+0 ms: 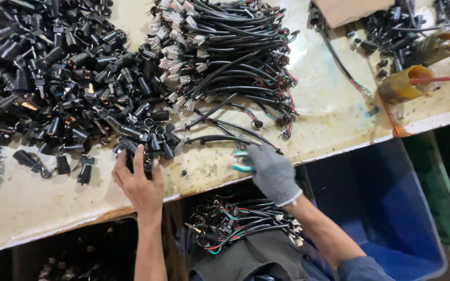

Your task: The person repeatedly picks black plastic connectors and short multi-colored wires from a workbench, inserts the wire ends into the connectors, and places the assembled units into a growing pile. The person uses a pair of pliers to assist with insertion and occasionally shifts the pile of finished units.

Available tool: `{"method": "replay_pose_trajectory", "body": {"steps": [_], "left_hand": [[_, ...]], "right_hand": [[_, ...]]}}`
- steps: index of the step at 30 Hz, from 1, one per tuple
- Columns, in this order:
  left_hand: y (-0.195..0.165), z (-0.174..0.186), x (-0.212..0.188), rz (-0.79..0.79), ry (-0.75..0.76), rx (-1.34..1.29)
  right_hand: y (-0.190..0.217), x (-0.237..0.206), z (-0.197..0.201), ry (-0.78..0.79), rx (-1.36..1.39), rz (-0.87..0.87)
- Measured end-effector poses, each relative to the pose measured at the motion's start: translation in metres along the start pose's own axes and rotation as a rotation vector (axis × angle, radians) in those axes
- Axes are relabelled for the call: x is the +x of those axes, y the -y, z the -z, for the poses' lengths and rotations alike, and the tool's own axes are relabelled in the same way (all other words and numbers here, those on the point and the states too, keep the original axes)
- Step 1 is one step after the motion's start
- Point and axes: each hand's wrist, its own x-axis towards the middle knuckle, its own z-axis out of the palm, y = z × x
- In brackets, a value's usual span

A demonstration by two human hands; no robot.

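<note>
Workbench (313,125) of stained cream surface fills most of my view, its front edge running from lower left up to the right. My left hand (140,183), bare, lies palm down at the lower centre-left of the frame, fingers spread and released, the fingertips touching the near edge of a large heap of black cylindrical plastic parts (63,78) that covers the upper left. I cannot tell whether any single part is pinched under those fingers. My right hand (273,171), in a grey knit glove, sits at the centre of the frame on the bench edge, fingers clenched around a small tool with green handles (242,162), which protrudes to the left of the glove. Just above that hand lies a bundle of black cable harnesses (230,57) with white connectors and red and green leads, spread across the upper centre. A second batch of similar harnesses (240,224) rests below the bench edge, between my forearms. A blue bin (391,218) stands at lower right. Yellowish tape rolls (407,83) lie at upper right.
</note>
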Motion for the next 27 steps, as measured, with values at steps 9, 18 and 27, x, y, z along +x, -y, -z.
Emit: {"method": "replay_pose_trajectory", "body": {"steps": [9,18,27], "left_hand": [[0.014,0.027,0.036,-0.168,-0.178,-0.035],[-0.045,0.063,0.065,-0.123,0.372,-0.291],[-0.129,0.09,-0.023,-0.163,1.408,-1.633]], "right_hand": [[-0.015,-0.01,-0.004,0.169,-0.074,-0.109],[-0.037,0.01,-0.018,0.331,0.042,-0.126],[-0.031,-0.004,-0.021,-0.01,0.046,-0.021]]}}
